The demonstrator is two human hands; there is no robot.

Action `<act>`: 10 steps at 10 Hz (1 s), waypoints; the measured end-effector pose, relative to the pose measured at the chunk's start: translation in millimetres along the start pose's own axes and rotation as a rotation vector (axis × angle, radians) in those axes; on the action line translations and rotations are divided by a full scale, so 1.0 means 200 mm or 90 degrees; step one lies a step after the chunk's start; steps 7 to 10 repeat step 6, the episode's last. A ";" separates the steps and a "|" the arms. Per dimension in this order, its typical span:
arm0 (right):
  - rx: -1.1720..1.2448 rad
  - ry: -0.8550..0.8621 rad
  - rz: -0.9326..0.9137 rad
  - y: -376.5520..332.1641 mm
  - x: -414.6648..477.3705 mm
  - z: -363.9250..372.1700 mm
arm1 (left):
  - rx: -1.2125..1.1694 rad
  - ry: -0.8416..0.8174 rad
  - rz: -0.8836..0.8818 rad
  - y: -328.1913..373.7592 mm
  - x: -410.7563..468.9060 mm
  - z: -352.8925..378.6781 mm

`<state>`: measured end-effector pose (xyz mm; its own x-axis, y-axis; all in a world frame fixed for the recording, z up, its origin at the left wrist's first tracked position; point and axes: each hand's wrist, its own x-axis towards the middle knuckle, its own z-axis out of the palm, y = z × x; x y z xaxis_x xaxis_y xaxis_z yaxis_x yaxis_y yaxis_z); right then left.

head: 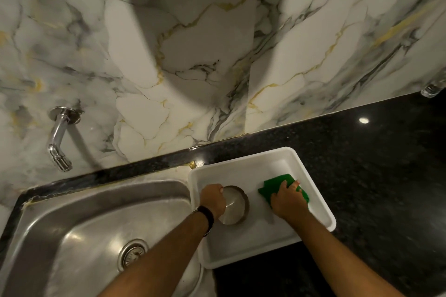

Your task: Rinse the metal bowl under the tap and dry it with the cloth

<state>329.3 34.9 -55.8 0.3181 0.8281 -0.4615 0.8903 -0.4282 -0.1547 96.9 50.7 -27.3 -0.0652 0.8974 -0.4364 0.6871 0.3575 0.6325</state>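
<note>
Head view, hands (213, 199) hiding bowl (235, 206) rim

A white marble wall (183, 75) veined grey and gold fills the upper frame. Black speckled countertop (376, 166) runs across the lower right, catching a bright spot of reflected light (364, 120). A steel sink (79, 231) sits lower left

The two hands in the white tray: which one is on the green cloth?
The right hand presses the green cloth; the left hand, with a wristband, grips the metal bowl.
</note>
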 end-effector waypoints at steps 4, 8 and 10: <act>-0.053 0.007 -0.065 0.13 -0.01 -0.01 | 0.276 -0.058 0.033 -0.10 0.01 0.00; -0.026 0.064 -0.116 0.07 -0.15 -0.12 | 0.220 0.048 0.161 -0.10 -0.11 -0.15; -0.026 0.064 -0.116 0.07 -0.15 -0.12 | 0.220 0.048 0.161 -0.10 -0.11 -0.15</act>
